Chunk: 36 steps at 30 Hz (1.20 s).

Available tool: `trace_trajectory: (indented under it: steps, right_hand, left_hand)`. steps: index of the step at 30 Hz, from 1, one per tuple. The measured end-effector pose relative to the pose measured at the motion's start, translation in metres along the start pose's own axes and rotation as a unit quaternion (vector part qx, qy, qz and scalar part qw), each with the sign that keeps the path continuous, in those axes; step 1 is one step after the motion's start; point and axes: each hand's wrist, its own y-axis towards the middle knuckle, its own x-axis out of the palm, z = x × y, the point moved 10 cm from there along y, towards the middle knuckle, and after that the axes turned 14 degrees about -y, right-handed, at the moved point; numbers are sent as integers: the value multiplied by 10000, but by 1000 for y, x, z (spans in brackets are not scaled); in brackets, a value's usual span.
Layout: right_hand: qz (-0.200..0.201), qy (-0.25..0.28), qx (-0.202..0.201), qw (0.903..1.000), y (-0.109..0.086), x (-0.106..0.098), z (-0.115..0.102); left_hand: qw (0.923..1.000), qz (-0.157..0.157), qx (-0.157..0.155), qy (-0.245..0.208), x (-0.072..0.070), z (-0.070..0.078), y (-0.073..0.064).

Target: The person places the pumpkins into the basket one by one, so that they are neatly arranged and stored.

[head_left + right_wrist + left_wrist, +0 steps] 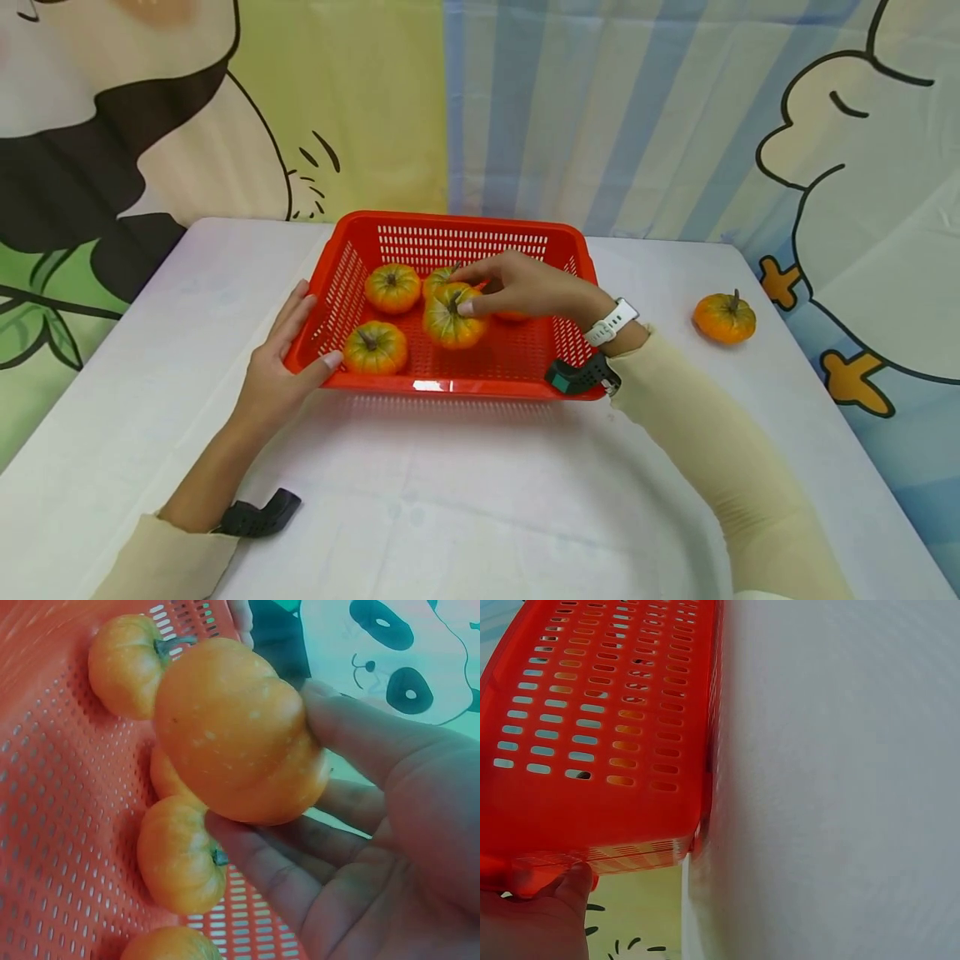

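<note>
My right hand (528, 287) pinches a small orange pumpkin (452, 321) between thumb and fingers, above the floor of a red plastic basket (480, 387). In the right wrist view the same pumpkin (236, 735) appears raised, its smooth side towards the camera. Several other small pumpkins lie in the basket, among them one at the back left (392, 288) and one at the front left (375, 348). One pumpkin (512, 316) is mostly hidden under my right hand. My left hand (281, 371) grips the basket's left side, its thumb at the front left corner.
Another pumpkin (725, 318) sits on the white tabletop (465, 500) to the right, outside the basket. A printed cloth (570, 108) hangs behind the table and along its sides. Both wrists wear black straps, and the right one also carries a white watch (611, 322).
</note>
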Motion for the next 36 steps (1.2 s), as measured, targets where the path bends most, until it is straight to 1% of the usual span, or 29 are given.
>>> trace_trajectory:
  steps: [4,7,11,13,15,20,24,26,30,32,36]
  right_hand:
    - [-354,-287,8,9990,4,10,-1]
    - [-318,-311,21,9990,7,10,0]
    - [-147,-44,117,9998,11,6,6]
    - [-166,92,125,9997,13,7,7]
    - [-198,108,97,9997,14,8,7]
    - [-318,-159,3,9994,17,11,4]
    - [-497,-353,-9,9981,20,15,1]
    - [-589,-398,-38,9975,22,18,-2]
    - [-744,-316,-32,9967,24,24,-4]
    - [-756,-331,-19,9966,25,25,-4]
    - [-675,-525,-74,9963,28,24,-3]
  left_hand:
    - [10000,23,8,26,0,0,-1]
    - [10000,12,39,80,0,1,-2]
    - [9999,6,57,110,0,0,-2]
    - [9999,6,60,100,0,0,-2]
    - [9999,13,70,95,0,0,-1]
    - [9999,17,106,102,0,1,-2]
    - [9999,17,113,87,-1,2,-1]
    - [9999,15,114,53,-1,2,-1]
    - [9999,-12,82,-82,0,1,-1]
    - [9999,-19,53,-101,0,0,-2]
    - [10000,-12,47,-47,0,0,-2]
